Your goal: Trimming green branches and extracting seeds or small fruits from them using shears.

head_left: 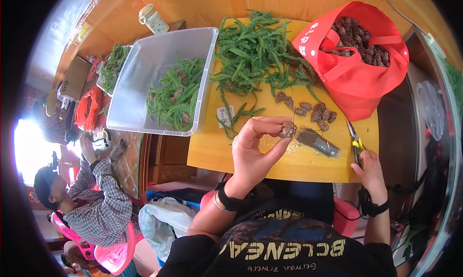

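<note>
1. near the centre of the frame, the left hand [256,144] reaches up from the lower edge, its thumb and foremost fingers pinched closed on one small pine cone [288,130], held over the yellow tabletop [212,154].
2. at right of centre, the right hand [371,172] sits by the tabletop's lower edge, fingers curled around the black-and-yellow handles of pliers [356,144]; their slim metal nose points up the frame.
3. the held cone is brown and rounded, its scales rough; a thin strand rises from it.
4. just right of it lies a slim, dark bundle [318,143] in shiny clear wrap, with loose cones [320,115] above.
5. at top centre, feathery green sprigs [253,52] are heaped.
6. at upper left, a translucent plastic tub [126,96] contains sprigs and cones.
7. at upper right, a red fabric bag [345,91] bulges with brown cones.
</note>
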The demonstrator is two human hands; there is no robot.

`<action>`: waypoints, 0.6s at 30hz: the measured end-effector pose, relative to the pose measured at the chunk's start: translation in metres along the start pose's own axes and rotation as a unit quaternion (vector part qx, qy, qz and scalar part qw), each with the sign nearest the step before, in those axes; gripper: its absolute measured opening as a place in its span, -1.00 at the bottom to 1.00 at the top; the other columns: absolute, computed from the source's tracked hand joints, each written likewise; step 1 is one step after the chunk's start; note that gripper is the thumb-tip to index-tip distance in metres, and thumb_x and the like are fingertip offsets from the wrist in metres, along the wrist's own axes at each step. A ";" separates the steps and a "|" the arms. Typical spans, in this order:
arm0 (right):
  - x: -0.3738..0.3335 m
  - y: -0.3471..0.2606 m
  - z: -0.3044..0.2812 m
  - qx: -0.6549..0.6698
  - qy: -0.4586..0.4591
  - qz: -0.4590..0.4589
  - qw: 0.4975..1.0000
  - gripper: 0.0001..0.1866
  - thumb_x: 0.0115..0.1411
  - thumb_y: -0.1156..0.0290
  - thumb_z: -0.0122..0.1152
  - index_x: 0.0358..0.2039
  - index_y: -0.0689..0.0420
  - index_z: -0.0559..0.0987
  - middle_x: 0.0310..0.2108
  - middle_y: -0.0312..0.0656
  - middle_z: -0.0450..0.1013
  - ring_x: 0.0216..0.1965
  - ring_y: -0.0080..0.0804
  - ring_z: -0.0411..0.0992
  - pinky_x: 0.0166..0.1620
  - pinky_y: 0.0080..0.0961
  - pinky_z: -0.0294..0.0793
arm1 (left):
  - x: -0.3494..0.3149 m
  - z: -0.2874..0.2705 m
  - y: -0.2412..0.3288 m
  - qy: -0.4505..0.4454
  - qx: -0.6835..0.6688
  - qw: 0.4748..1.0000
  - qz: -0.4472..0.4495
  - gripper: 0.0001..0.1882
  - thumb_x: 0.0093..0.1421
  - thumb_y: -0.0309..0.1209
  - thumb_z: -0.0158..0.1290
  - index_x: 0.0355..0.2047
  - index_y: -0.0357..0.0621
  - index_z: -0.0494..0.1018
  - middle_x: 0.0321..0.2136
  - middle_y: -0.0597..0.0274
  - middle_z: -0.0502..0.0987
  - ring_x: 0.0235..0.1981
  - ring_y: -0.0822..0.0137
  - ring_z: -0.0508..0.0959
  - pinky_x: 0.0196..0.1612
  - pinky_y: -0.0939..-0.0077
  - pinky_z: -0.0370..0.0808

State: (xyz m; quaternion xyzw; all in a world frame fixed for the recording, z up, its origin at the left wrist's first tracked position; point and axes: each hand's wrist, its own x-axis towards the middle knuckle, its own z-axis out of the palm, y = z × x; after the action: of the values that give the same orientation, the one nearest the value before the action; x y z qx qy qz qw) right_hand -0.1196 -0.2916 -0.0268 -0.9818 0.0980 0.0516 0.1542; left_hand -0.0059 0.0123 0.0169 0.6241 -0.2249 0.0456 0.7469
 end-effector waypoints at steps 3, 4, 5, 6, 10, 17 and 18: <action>0.005 -0.010 -0.013 0.024 -0.003 -0.019 1.000 -0.71 -0.05 0.47 0.24 -0.32 0.23 0.38 -0.29 0.03 0.37 -0.20 -0.03 0.35 -0.12 -0.33 0.34 | -0.002 -0.001 -0.002 -0.021 0.010 1.000 -0.003 -0.72 -0.05 -0.75 0.12 -0.35 -0.27 0.31 -0.20 -0.02 0.47 -0.19 0.33 0.49 -0.14 0.53 0.45; 0.008 -0.025 -0.025 0.023 -0.004 -0.020 1.000 -0.71 -0.05 0.47 0.24 -0.32 0.23 0.38 -0.29 0.03 0.37 -0.20 -0.03 0.35 -0.12 -0.33 0.34 | -0.004 -0.001 -0.003 -0.019 0.010 1.000 -0.004 -0.72 -0.05 -0.75 0.12 -0.35 -0.27 0.31 -0.20 -0.02 0.47 -0.19 0.33 0.49 -0.14 0.53 0.45; 0.013 -0.049 -0.037 0.116 -0.022 -0.039 0.992 -0.68 -0.02 0.47 0.22 -0.23 0.24 0.38 -0.23 0.01 0.38 -0.17 -0.11 0.37 -0.10 -0.38 0.35 | -0.009 -0.001 -0.005 -0.032 0.023 0.999 -0.022 -0.71 -0.07 -0.75 0.14 -0.35 -0.26 0.32 -0.21 -0.01 0.48 -0.22 0.36 0.49 -0.16 0.55 0.44; 0.016 -0.071 -0.043 0.209 -0.039 -0.057 0.976 -0.63 0.02 0.47 0.19 -0.14 0.25 0.38 -0.18 -0.02 0.40 -0.14 -0.19 0.40 -0.08 -0.43 0.36 | -0.013 -0.001 -0.007 -0.044 0.036 0.998 -0.039 -0.70 -0.08 -0.74 0.16 -0.36 -0.26 0.32 -0.21 0.00 0.49 -0.25 0.39 0.50 -0.19 0.57 0.44; 0.025 -0.132 -0.039 0.538 -0.135 -0.151 0.818 -0.52 0.14 0.50 0.05 0.08 0.31 0.23 -0.07 -0.07 0.37 -0.05 -0.43 0.35 -0.01 -0.50 0.34 | -0.015 0.012 -0.005 -0.076 0.116 0.990 0.005 -0.74 -0.15 -0.62 0.27 -0.45 -0.22 0.43 -0.40 0.16 0.56 -0.42 0.43 0.51 -0.31 0.61 0.45; 0.040 -0.145 -0.008 0.571 -0.140 -0.144 0.796 -0.70 0.20 0.62 -0.09 -0.03 0.28 0.30 -0.14 -0.12 0.39 -0.17 -0.46 0.41 -0.12 -0.57 0.41 | -0.007 -0.015 -0.003 -0.098 0.296 0.949 0.044 -0.67 -0.21 -0.46 0.31 -0.40 -0.20 0.44 -0.34 0.17 0.49 -0.30 0.22 0.49 -0.26 0.43 0.45; 0.042 -0.144 -0.006 0.572 -0.141 -0.145 0.795 -0.70 0.20 0.62 -0.09 -0.03 0.28 0.30 -0.14 -0.12 0.39 -0.17 -0.46 0.41 -0.12 -0.57 0.41 | -0.009 -0.026 -0.011 -0.076 0.383 0.920 0.016 -0.64 -0.21 -0.40 0.32 -0.39 -0.19 0.44 -0.33 0.17 0.48 -0.27 0.16 0.48 -0.23 0.38 0.43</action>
State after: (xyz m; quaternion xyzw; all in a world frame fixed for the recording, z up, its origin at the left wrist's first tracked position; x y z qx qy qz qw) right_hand -0.0479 -0.1662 0.0157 -0.6995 -0.0562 0.1007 0.7053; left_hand -0.0031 0.0363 0.0007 0.8603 -0.2565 0.0930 0.4306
